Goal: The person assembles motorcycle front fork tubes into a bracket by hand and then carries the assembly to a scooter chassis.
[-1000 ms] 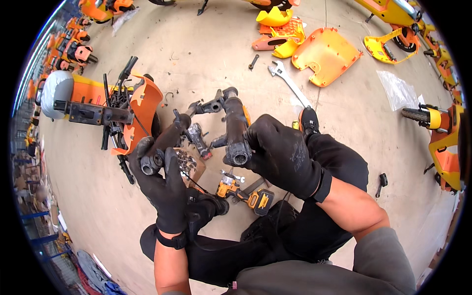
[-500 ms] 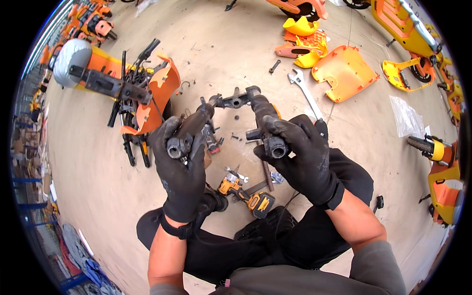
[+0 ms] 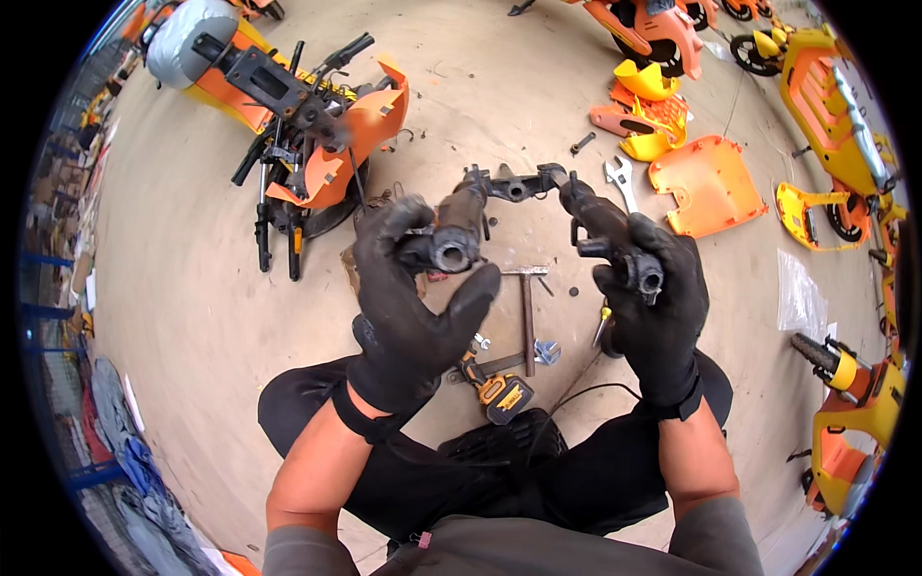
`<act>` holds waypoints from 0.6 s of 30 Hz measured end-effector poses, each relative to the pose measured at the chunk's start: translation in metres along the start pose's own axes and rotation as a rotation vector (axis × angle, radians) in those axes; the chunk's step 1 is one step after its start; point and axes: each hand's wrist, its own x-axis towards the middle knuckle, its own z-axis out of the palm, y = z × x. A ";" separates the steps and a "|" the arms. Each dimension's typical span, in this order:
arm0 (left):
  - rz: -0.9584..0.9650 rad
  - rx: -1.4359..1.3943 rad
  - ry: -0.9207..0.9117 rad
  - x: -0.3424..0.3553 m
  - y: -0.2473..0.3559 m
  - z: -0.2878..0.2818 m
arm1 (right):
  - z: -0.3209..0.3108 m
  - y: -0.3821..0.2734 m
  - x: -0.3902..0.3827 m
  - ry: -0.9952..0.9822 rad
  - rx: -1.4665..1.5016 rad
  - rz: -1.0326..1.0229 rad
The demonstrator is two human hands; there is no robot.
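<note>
A black two-legged front fork [image 3: 520, 188] is held up before me, its hollow leg ends toward me and its bridge at the far end. My right hand [image 3: 663, 298], in a black glove, wraps round the right leg [image 3: 597, 213] near its end. Under the left leg [image 3: 465, 213], my gloved left hand [image 3: 408, 307] has its thumb stretched away and its fingers spread, the fingertips blurred. The leg end lies between that thumb and fingers; contact with the palm is hard to make out.
Below the fork lie a hammer [image 3: 527, 322], a yellow cordless power tool [image 3: 504, 396] and a yellow-handled screwdriver [image 3: 602, 324]. An adjustable wrench [image 3: 622, 180] and orange panel [image 3: 713, 187] lie right. A partly stripped orange scooter [image 3: 317, 144] is at far left.
My left hand has loosened from the left leg, its thumb and fingers spreading apart. The fork and both hands have shifted right in view, and the surroundings have shifted as well.
</note>
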 end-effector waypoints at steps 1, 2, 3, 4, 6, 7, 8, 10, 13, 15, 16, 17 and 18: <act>-0.002 -0.054 -0.010 -0.003 0.007 -0.001 | -0.002 0.000 0.000 0.003 -0.012 -0.002; -0.066 -0.062 -0.068 -0.009 0.007 -0.004 | -0.003 -0.001 -0.002 -0.002 -0.021 0.018; -0.048 -0.219 -0.031 -0.010 0.004 0.003 | -0.005 -0.001 -0.003 -0.010 -0.017 0.043; -0.014 -0.189 -0.022 -0.010 0.005 0.006 | -0.007 -0.001 -0.004 -0.018 -0.013 0.068; 0.052 -0.111 -0.056 -0.007 0.008 0.003 | -0.011 0.000 -0.008 -0.035 -0.021 0.128; 0.084 -0.064 -0.099 -0.005 0.010 0.001 | -0.013 0.002 -0.011 -0.032 -0.023 0.147; 0.115 -0.017 -0.142 -0.004 0.011 -0.001 | -0.014 0.004 -0.014 -0.028 -0.026 0.166; 0.089 0.004 -0.153 -0.006 0.016 0.000 | -0.013 0.009 -0.021 -0.011 -0.004 0.217; 0.083 0.024 -0.212 -0.005 0.027 -0.004 | -0.019 0.012 -0.021 -0.012 -0.035 0.251; 0.111 0.036 -0.232 -0.003 0.029 -0.002 | -0.021 0.009 -0.017 -0.022 -0.034 0.264; 0.090 0.052 -0.259 -0.004 0.031 -0.004 | -0.020 0.006 -0.015 -0.026 -0.028 0.267; 0.101 0.062 -0.243 -0.006 0.030 -0.003 | -0.020 0.004 -0.013 -0.029 -0.021 0.271; 0.112 0.073 -0.228 -0.007 0.030 -0.002 | -0.022 0.001 -0.010 -0.052 -0.053 0.236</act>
